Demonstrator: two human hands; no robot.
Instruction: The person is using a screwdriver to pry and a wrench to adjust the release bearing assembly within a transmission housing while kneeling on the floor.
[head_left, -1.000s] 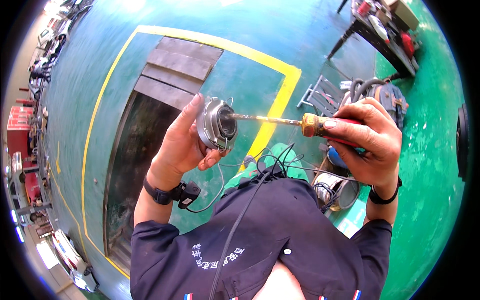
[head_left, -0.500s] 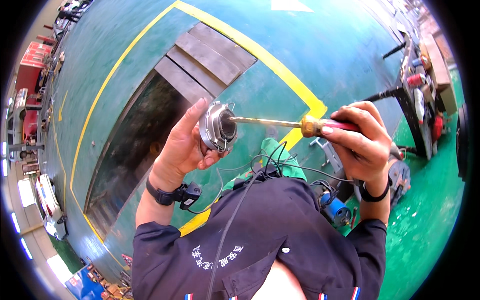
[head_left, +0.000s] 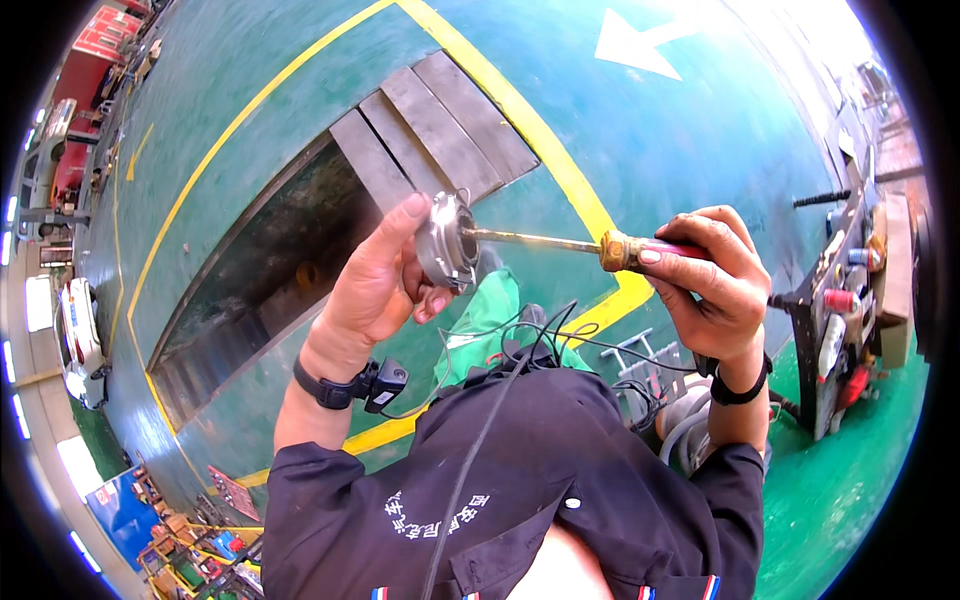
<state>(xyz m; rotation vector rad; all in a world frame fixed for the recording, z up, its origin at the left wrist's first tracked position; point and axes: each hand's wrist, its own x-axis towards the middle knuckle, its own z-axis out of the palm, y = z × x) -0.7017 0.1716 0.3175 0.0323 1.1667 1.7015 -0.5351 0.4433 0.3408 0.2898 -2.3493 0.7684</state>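
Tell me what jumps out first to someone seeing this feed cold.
Dead centre, the left hand holds up a round metal part, and the right hand pushes a screwdriver into its middle. Behind them, a yellow line crosses the green floor past a dark pit.

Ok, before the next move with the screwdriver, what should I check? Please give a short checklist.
1. Left hand grips the round metal part: ok.
2. Right hand closed on the screwdriver handle: ok.
3. Shaft points into the part's middle: ok.
4. Tip seated in a screw: cannot tell, hidden inside.
5. Left fingers away from the shaft: ok.
6. Black cable hanging below, away from the tool: ok.
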